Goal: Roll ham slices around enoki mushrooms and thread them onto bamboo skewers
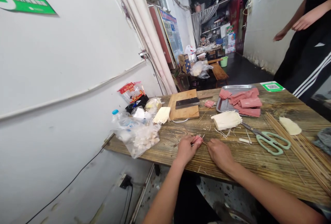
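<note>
At the near edge of the wooden table (pixel 168 144), the left hand (pixel 185 151) had its fingers closed around a small pink roll (pixel 198 139) with pale strands protruding. The right hand (pixel 221 153), just beside it, pinched a thin stick (pixel 205 143) that ran toward the roll; whether its tip had entered could not be told. Beyond the hands lay a bundle of enoki mushrooms (pixel 226 119), touching the tips of the scissors (pixel 255 131). Pink slices (pixel 249 103) lay in a metal tray (pixel 223 106) farther back.
</note>
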### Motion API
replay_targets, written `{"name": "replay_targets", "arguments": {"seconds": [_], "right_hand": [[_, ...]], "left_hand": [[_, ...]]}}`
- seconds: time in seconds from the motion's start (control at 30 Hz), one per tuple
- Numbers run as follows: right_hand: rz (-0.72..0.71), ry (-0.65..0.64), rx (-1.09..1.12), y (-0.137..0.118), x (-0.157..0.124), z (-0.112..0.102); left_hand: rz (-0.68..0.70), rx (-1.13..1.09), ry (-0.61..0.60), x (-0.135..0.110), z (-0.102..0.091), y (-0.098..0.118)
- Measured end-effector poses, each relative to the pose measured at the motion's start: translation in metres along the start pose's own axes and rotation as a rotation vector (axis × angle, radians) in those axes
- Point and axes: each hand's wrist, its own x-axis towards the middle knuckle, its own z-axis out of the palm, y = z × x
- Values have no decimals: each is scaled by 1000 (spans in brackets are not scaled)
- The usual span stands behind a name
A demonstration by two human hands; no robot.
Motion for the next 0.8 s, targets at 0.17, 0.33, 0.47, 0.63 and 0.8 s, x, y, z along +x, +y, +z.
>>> {"name": "replay_targets", "arguments": {"seconds": [0.17, 0.33, 0.47, 0.63, 0.8], "right_hand": [[34, -5, 19, 2, -2, 1], [66, -21, 56, 2, -2, 2], [77, -40, 73, 1, -3, 1], [91, -40, 53, 0, -3, 1], [89, -40, 59, 0, -3, 3]], "left_hand": [[-65, 68, 155, -6, 19, 8], [-183, -34, 315, -12, 29, 9], [-168, -53, 325, -16, 29, 6], [-96, -69, 344, -17, 29, 3], [-70, -51, 349, -16, 26, 9]]}}
